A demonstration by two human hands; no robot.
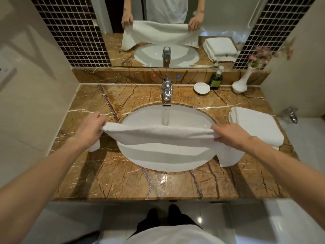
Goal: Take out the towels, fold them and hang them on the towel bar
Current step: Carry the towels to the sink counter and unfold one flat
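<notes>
Currently, both grips are closed on one white terry-cloth towel (158,136). The left hand (91,128) pinches its left end and the right hand (230,135) pinches its right end, fingers curled over the upper edge. The towel's long axis runs straight from one grip to the other, taut along the top. The cloth hangs below the grips over the white oval sink basin (168,162), which is set in the brown veined marble worktop (123,182). A loose corner drops beneath each grip; the one under the right grip hangs lower.

Judgement: the next fold calls for bringing the grips together, end to end. Neither hand is favoured, since the towel's middle lies midway between them.

A stack of folded white towels (255,127) rests on the worktop just outboard of the right grip. The towel bar cannot be identified.
</notes>
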